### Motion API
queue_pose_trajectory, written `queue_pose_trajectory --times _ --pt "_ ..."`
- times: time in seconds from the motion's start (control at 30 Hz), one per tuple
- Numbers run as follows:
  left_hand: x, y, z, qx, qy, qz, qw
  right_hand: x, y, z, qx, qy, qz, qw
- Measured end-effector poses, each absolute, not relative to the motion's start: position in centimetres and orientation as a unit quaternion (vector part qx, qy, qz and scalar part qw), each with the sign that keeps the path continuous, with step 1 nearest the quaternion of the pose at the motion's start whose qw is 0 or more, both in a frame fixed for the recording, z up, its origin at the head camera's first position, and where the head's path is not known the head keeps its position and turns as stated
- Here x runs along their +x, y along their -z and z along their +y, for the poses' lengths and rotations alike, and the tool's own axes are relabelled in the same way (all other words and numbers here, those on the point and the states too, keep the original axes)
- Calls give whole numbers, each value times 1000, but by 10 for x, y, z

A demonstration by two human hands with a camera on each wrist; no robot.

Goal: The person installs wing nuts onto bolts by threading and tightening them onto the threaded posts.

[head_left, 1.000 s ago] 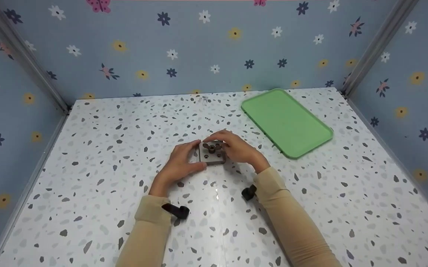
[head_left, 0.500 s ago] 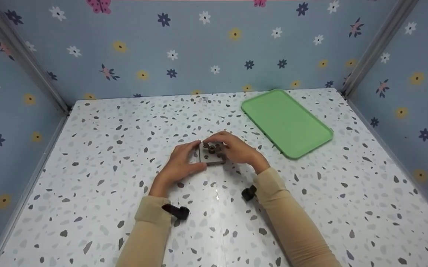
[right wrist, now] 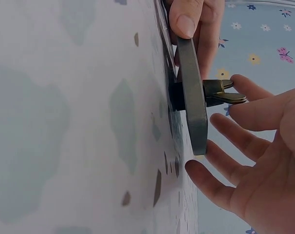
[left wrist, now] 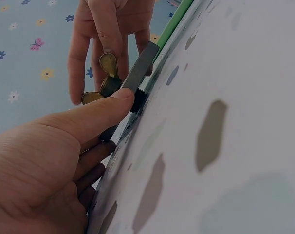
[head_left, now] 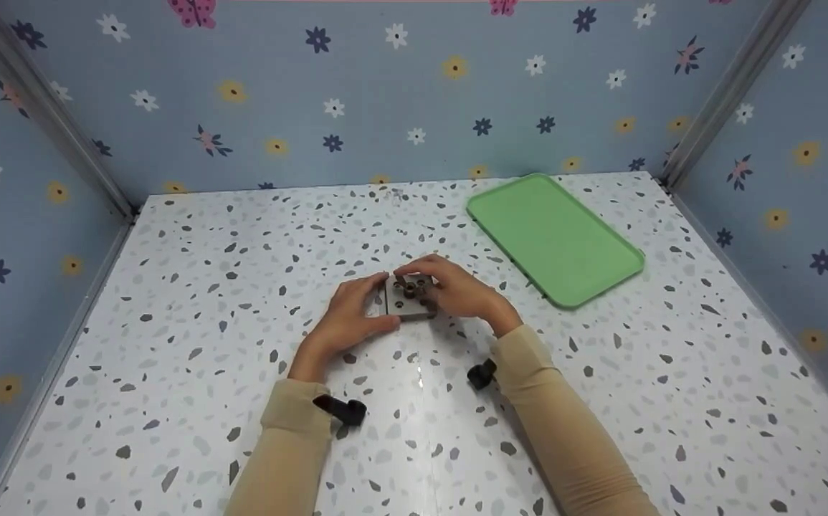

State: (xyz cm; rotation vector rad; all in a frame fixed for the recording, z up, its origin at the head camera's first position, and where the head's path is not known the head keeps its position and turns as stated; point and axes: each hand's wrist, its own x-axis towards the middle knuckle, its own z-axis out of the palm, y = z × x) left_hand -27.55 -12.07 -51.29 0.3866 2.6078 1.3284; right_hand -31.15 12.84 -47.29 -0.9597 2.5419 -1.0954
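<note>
A flat grey metal plate (head_left: 408,308) with several holes is held just above the speckled table in the middle of the head view. On its upper face a brass wing nut (right wrist: 219,92) sits on a bolt; the dark bolt head (right wrist: 176,96) shows beneath the plate. My left hand (head_left: 349,313) grips the plate from the left, thumb on the near edge and fingers on the far edge. My right hand (head_left: 459,287) has its thumb and index finger at the wing nut's wings, pinching it. Its other fingers spread loosely beside the plate.
A green tray (head_left: 557,240) lies on the white speckled table (head_left: 241,236) at the back right. Blue flowered walls (head_left: 385,86) enclose the back and both sides. A small black camera mount sits at each wrist.
The wing nut's wings have turned to a different angle under my right fingers, clockwise as seen from above. My left hand and the plate stay in place.
</note>
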Motion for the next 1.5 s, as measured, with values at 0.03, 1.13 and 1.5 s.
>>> queue_pose_trajectory --times 0.03,1.13,1.5 --pt "-275 513 -121 130 -448 879 96 -311 473 128 -325 371 863 106" --pt "-274 512 -120 138 -449 879 88 -310 470 131 -318 369 867 108" --pt "-275 512 -119 138 -450 878 89 -309 469 131 -305 366 873 104"
